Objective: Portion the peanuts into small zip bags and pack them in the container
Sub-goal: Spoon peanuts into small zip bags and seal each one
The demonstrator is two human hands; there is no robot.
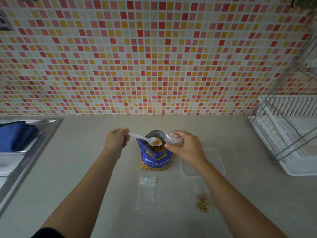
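Note:
A blue bag of salted peanuts stands open in the middle of the counter. My left hand grips the handle of a white plastic spoon, whose bowl holds a few peanuts over the bag's mouth. My right hand pinches a small clear zip bag just right of the spoon. An empty zip bag lies flat in front of the peanut bag. A zip bag with peanuts in it lies to the right. The clear plastic container sits behind it, partly hidden by my right forearm.
A steel sink with a blue cloth lies at the left. A white dish rack with a wire frame stands at the right. A tiled wall rises behind the beige counter.

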